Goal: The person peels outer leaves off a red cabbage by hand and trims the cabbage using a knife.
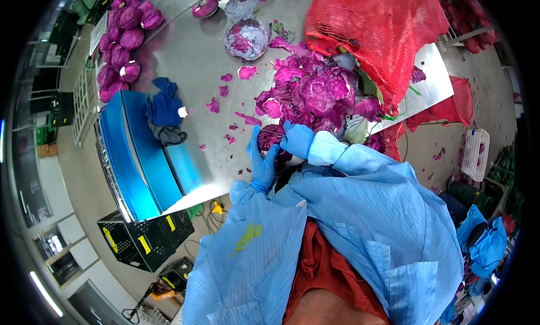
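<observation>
A red cabbage (271, 137) is at the near edge of the metal table, close to my body. My left hand (262, 163), in a blue glove, wraps around its left and near side, thumb and fingers pressed to it. On the right, my right hand (298, 140), also gloved, is closed at the cabbage. A thin, blade-like tool seems to run from its fingers across the top of the cabbage; its handle is hidden. Just beyond lies a heap of loose purple cabbage leaves (320, 91).
A red mesh sack (377, 27) lies at the far right. One cabbage with greyish outer leaves (247, 39) sits farther back. Several peeled cabbages (131, 39) are piled at the far left. A blue box-like unit (132, 156) and blue cloth (164, 102) occupy the table's left side.
</observation>
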Motion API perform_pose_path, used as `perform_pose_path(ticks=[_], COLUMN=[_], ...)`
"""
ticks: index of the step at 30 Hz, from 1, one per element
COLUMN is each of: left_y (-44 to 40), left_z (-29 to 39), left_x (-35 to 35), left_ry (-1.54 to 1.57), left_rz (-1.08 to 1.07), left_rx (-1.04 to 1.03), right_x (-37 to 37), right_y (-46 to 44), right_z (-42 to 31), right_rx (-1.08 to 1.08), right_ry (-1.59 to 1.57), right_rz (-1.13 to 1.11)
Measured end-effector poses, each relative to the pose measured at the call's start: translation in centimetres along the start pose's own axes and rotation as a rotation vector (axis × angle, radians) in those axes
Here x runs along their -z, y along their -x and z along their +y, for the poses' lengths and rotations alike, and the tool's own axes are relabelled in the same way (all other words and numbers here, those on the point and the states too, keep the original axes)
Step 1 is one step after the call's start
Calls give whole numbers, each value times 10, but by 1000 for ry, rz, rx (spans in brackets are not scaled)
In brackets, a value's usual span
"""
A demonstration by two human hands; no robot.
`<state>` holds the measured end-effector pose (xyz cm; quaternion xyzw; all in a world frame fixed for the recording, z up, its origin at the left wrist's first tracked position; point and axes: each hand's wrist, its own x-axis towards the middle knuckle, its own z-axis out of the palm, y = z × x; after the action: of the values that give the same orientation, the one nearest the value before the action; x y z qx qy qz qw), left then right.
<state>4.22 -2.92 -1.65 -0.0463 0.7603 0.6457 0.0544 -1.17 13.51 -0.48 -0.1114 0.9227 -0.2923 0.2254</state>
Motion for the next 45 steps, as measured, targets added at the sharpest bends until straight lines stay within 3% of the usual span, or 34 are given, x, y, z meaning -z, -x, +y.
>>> perform_pose_path(ticks=[5, 7, 9, 11, 12, 15, 19, 23, 24, 27, 28, 29, 34, 40, 43, 45], left_y=[1, 10, 4, 3, 2, 5, 6, 8, 7, 6, 4, 4, 2, -3, -2, -3], left_z=[-1, 3, 7, 10, 12, 17, 24, 24, 23, 37, 35, 33, 20, 11, -3, -5], left_x=[0, 6, 6, 6, 7, 14, 19, 32, 35, 35, 35, 37, 45, 41, 36, 32], left_ry=[24, -12, 56, 218, 222, 355, 470, 509, 540, 603, 592, 579, 477, 143, 112, 144], left_rz=[9, -16, -20, -12, -15, -74, -123, -141, -138, -172, -181, -186, -186, -126, -51, -18], left_rx=[3, -28, 1, 113, 99, 155, 184, 223, 246, 287, 276, 269, 242, 260, 234, 230], right_x=[-5, 13, 14, 24, 20, 23, 26, 32, 43, 35, 26, 18, 36, 31, -8, -8], right_y=[1, -8, -3, -3, -4, -11, -12, -19, -13, 6, 4, 5, 20, 14, 2, 0], right_z=[7, 23, 21, 27, 28, 33, 36, 64, 63, 38, 36, 32, -10, -15, -3, -6], right_rx=[53, -281, -129, -248, -347, -463, -442, -510, -448, -100, -98, -41, -304, -187, 22, -42], right_ry=[8, -537, -461, -664, -875, -978, -1041, -1200, -1007, -501, -376, -444, -604, -443, -195, -158], right_rz=[112, 2, 40, -100, -10, -38, 9, 282, 217, 316, 185, 105, -309, -210, 26, -18])
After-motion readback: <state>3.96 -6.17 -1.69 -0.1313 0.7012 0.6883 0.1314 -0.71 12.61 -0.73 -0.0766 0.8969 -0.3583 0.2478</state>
